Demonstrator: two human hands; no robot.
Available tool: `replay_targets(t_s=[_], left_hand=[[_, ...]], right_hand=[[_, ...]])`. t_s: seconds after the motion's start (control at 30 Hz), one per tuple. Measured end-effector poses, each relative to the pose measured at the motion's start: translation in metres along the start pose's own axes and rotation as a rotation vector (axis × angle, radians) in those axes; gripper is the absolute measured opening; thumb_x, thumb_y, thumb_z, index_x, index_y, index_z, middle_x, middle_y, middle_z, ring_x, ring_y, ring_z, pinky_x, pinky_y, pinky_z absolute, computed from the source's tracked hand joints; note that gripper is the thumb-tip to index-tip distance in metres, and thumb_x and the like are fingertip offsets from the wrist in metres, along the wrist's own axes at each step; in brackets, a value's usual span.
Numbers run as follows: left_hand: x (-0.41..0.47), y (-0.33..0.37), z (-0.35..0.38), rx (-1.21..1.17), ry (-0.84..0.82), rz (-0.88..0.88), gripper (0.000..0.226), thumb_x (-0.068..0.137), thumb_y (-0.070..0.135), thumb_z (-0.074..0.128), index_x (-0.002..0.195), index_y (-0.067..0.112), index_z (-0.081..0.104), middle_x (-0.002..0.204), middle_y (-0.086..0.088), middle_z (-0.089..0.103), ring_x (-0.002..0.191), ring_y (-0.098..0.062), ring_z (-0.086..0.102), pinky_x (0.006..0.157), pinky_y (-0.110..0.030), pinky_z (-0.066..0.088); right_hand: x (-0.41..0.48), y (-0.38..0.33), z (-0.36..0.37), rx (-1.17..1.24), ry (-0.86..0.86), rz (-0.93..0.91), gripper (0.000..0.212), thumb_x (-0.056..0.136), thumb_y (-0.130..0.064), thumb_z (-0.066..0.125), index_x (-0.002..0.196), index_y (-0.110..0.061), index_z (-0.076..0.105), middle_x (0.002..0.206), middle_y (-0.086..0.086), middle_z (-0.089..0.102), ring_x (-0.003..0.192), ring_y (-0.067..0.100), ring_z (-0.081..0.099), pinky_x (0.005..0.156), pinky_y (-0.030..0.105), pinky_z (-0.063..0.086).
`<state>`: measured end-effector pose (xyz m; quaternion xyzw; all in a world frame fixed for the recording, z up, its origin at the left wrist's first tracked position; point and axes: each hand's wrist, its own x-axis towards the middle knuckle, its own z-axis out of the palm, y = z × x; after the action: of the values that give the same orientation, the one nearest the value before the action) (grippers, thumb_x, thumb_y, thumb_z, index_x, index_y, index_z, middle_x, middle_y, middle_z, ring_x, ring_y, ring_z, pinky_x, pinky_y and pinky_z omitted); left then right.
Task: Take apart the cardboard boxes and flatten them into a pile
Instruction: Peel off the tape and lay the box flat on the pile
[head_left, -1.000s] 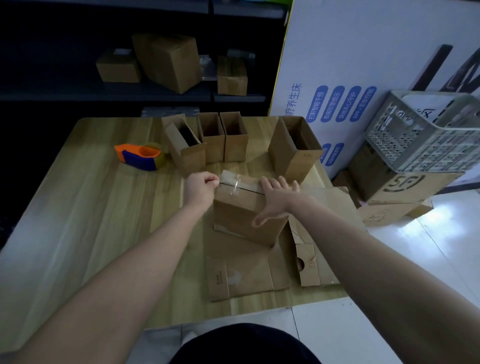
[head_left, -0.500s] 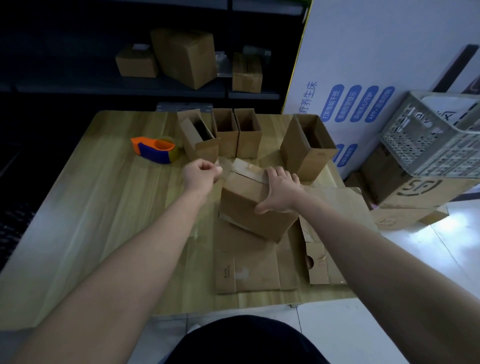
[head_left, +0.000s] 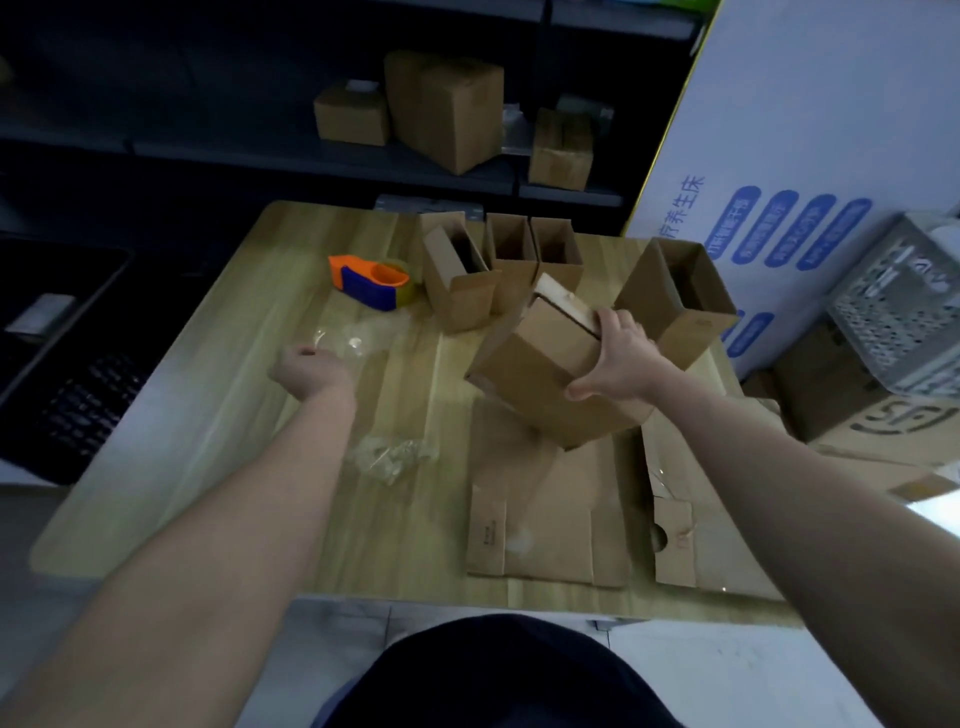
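Above flattened cardboard (head_left: 545, 519), right grip (head_left: 615, 358) clasps a tilted cardboard box (head_left: 535, 374); left grip (head_left: 306, 369), well apart, curls beside clear tape (head_left: 363, 335), hold unclear.

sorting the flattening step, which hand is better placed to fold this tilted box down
Right. The right hand grips the tilted box over the flattened cardboard; the left hand is apart, seemingly pinching clear tape.

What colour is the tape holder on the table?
The tape holder is orange and blue; head view.
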<state>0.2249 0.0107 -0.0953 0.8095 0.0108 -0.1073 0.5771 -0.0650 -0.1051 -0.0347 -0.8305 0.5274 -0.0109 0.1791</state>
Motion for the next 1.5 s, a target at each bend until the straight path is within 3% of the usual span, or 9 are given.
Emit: replay_targets(t_s=[0.17,0.37,0.43,0.5,0.67,0.8,0.93,1.07,1.5], left_hand=[[-0.017,-0.048,-0.010,0.402,-0.497,0.523,0.010,0.088,0.000,0.053,0.088,0.005,0.062,0.101,-0.005,0.046,0.077,-0.015,0.048,0.072,-0.017,0.038],[-0.018,-0.133,-0.008,0.804,-0.881,0.561,0.015,0.091,0.007,0.048,0.081,0.015,0.056,0.090,-0.013,0.056,0.066,-0.025,0.063,0.063,-0.035,0.053],[-0.028,-0.122,-0.012,0.917,-1.010,0.515,0.019,0.094,0.015,0.051,0.109,0.013,0.063,0.115,-0.009,0.059,0.099,-0.022,0.063,0.090,-0.031,0.046],[-0.026,-0.114,-0.011,1.075,-0.993,0.543,0.040,0.088,0.028,0.059,0.127,0.023,0.054,0.132,-0.001,0.055,0.123,-0.024,0.049,0.108,-0.034,0.028],[-0.011,-0.115,-0.010,0.907,-1.050,0.380,0.091,0.064,0.025,0.081,0.136,0.024,0.026,0.135,-0.004,0.022,0.122,-0.033,0.043,0.104,-0.043,0.038],[-0.007,-0.107,-0.005,1.036,-1.131,0.303,0.109,0.059,0.053,0.083,0.144,0.015,0.028,0.147,-0.012,0.027,0.134,-0.033,0.035,0.108,-0.041,0.036],[-0.009,-0.086,0.002,0.468,-0.924,0.115,0.053,0.086,0.022,0.067,0.132,0.003,0.048,0.125,-0.017,0.056,0.097,-0.029,0.061,0.073,-0.023,0.048],[-0.002,-0.080,0.000,0.243,-0.647,0.096,0.025,0.086,-0.016,0.051,0.107,-0.005,0.060,0.081,-0.012,0.054,0.061,-0.017,0.053,0.045,-0.009,0.044],[0.000,-0.074,0.000,0.772,-0.564,0.161,0.036,0.077,0.002,0.069,0.110,0.017,0.065,0.124,-0.016,0.048,0.117,-0.033,0.048,0.097,-0.037,0.045]], right_hand=[[0.003,-0.013,0.005,-0.028,0.033,0.010,0.116,0.060,-0.044,0.084,0.149,-0.017,0.014,0.145,0.007,0.029,0.136,0.029,0.028,0.115,0.053,0.022],[-0.007,-0.016,0.017,-0.007,0.020,0.013,0.116,0.061,-0.043,0.083,0.149,-0.018,0.012,0.144,0.006,0.029,0.134,0.027,0.029,0.116,0.050,0.022],[-0.008,-0.014,0.020,0.001,0.014,0.013,0.115,0.061,-0.043,0.084,0.149,-0.019,0.013,0.142,0.005,0.031,0.133,0.026,0.030,0.115,0.050,0.023],[-0.009,-0.015,0.022,0.003,0.006,0.016,0.116,0.061,-0.043,0.084,0.149,-0.019,0.013,0.142,0.005,0.031,0.133,0.026,0.030,0.115,0.049,0.023],[-0.006,-0.023,0.027,0.022,-0.020,-0.012,0.116,0.061,-0.044,0.084,0.149,-0.020,0.012,0.142,0.005,0.031,0.132,0.027,0.030,0.114,0.050,0.025],[-0.006,-0.028,0.031,-0.007,-0.040,-0.028,0.117,0.060,-0.044,0.083,0.149,-0.018,0.012,0.143,0.006,0.030,0.134,0.027,0.028,0.115,0.050,0.023],[-0.004,-0.030,0.035,-0.024,-0.044,-0.039,0.116,0.061,-0.046,0.083,0.149,-0.018,0.013,0.143,0.006,0.030,0.134,0.027,0.028,0.116,0.050,0.021],[-0.003,-0.034,0.038,-0.052,-0.052,-0.043,0.114,0.061,-0.047,0.082,0.148,-0.018,0.013,0.143,0.006,0.030,0.134,0.028,0.028,0.116,0.051,0.020],[-0.001,-0.039,0.041,-0.109,-0.075,-0.073,0.114,0.063,-0.048,0.080,0.149,-0.018,0.011,0.145,0.007,0.028,0.136,0.029,0.027,0.116,0.053,0.020]])
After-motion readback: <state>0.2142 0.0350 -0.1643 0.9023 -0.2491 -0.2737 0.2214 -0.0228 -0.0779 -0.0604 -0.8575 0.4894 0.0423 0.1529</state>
